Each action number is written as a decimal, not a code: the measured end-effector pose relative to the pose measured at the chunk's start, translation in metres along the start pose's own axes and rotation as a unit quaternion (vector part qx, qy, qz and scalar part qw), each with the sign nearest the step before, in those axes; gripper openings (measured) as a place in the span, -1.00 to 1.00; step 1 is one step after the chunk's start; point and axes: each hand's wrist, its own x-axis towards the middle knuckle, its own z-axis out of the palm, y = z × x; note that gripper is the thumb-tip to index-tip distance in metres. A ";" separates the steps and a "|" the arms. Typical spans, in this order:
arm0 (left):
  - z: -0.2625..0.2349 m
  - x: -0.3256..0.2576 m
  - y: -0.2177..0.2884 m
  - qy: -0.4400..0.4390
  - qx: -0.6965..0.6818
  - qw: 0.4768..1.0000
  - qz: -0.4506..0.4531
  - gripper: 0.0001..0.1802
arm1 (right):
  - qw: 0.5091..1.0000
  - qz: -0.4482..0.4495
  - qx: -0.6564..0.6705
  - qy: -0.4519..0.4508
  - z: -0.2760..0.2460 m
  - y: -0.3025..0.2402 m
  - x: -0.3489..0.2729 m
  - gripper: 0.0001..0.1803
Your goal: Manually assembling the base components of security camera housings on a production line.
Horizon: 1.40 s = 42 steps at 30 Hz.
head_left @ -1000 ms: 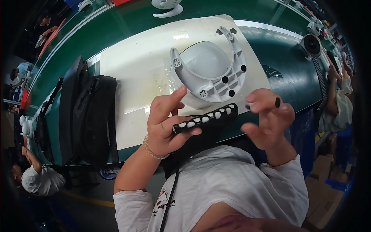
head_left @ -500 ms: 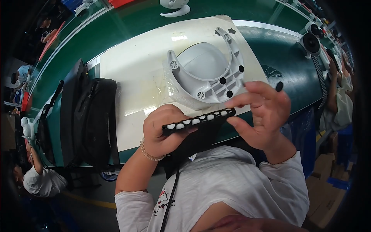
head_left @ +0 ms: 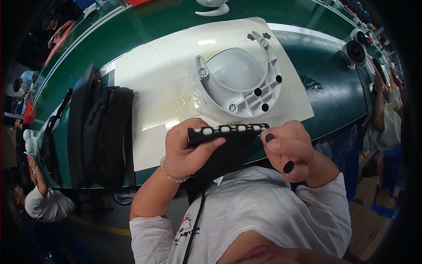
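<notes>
Above white mat (head_left: 154,88): black strip (head_left: 228,130) between left hand (head_left: 189,149), right hand (head_left: 288,149).

The left hand (head_left: 187,152) covers the near end of the black strip with white pads (head_left: 228,130), and the right hand (head_left: 292,152) hides its far end. Below the strip, a dark mass is too shadowed to identify. The white dome part (head_left: 239,79) conceals the crinkled clear bag (head_left: 195,94) beneath it. A white object (head_left: 211,6) is cut off at the top edge
</notes>
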 end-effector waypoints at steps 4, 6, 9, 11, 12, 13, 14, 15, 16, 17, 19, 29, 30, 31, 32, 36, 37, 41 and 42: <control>0.000 0.001 -0.001 -0.004 -0.053 0.997 -0.051 -0.81 | 0.992 0.119 0.029 -0.028 -0.008 -0.005 0.013 -0.45; -0.001 0.005 -0.004 -0.042 0.063 0.993 0.085 -0.81 | 0.981 0.152 -0.005 -0.120 -0.021 -0.001 0.040 -0.36; 0.003 0.007 -0.005 -0.063 0.149 0.968 0.190 -0.75 | 0.968 0.194 0.087 -0.137 -0.009 0.015 0.054 -0.17; 0.008 0.004 -0.005 0.043 0.204 0.959 0.189 -0.70 | 0.949 0.255 0.138 -0.126 0.001 0.019 0.054 -0.16; 0.005 0.006 -0.009 0.044 0.230 0.951 0.200 -0.68 | 0.947 0.256 0.136 -0.136 0.002 0.022 0.055 -0.14; 0.005 0.008 -0.009 0.045 0.213 0.958 0.186 -0.69 | 0.947 0.255 0.138 -0.138 0.002 0.022 0.056 -0.14; 0.006 0.008 -0.009 0.048 0.198 0.964 0.171 -0.70 | 0.947 0.257 0.127 -0.146 0.003 0.022 0.057 -0.14; 0.005 0.009 -0.009 0.032 0.196 0.967 0.162 -0.69 | 0.946 0.260 0.116 -0.154 0.004 0.022 0.058 -0.15; 0.007 0.009 -0.010 0.032 0.183 0.970 0.154 -0.69 | 0.946 0.259 0.119 -0.157 0.005 0.022 0.058 -0.15; 0.009 0.010 -0.010 0.030 0.168 0.974 0.148 -0.68 | 0.951 0.246 0.106 -0.154 0.007 0.022 0.057 -0.17; 0.012 0.012 -0.012 0.037 0.146 0.977 0.150 -0.70 | 0.956 0.232 0.094 -0.153 0.008 0.021 0.057 -0.20; 0.013 0.013 -0.011 0.044 0.120 0.982 0.142 -0.75 | 0.975 0.040 -0.048 -0.211 0.004 0.008 0.054 -0.51; 0.013 0.013 -0.011 0.041 0.119 0.982 0.139 -0.76 | 0.976 0.013 -0.076 -0.204 0.007 0.010 0.051 -0.52; 0.013 0.013 -0.010 0.040 0.117 0.983 0.139 -0.76 | 0.976 0.015 -0.077 -0.205 0.005 0.010 0.053 -0.52; 0.013 0.014 -0.008 0.039 0.125 0.982 0.136 -0.76 | 0.969 0.043 -0.056 -0.235 0.001 0.011 0.059 -0.51; 0.016 0.014 -0.011 0.049 0.135 0.979 0.144 -0.75 | 0.963 0.187 0.046 -0.186 -0.006 0.017 0.075 -0.22; 0.016 0.014 -0.011 0.049 0.135 0.979 0.146 -0.75 | 0.972 0.182 0.020 -0.149 -0.006 0.025 0.072 -0.12; 0.014 0.013 -0.013 0.049 0.140 0.978 0.146 -0.75 | 0.959 0.225 0.085 -0.151 -0.001 0.046 0.085 -0.20; 0.014 0.013 -0.013 0.047 0.138 0.979 0.144 -0.75 | 0.951 0.252 0.096 -0.153 0.003 0.046 0.090 -0.23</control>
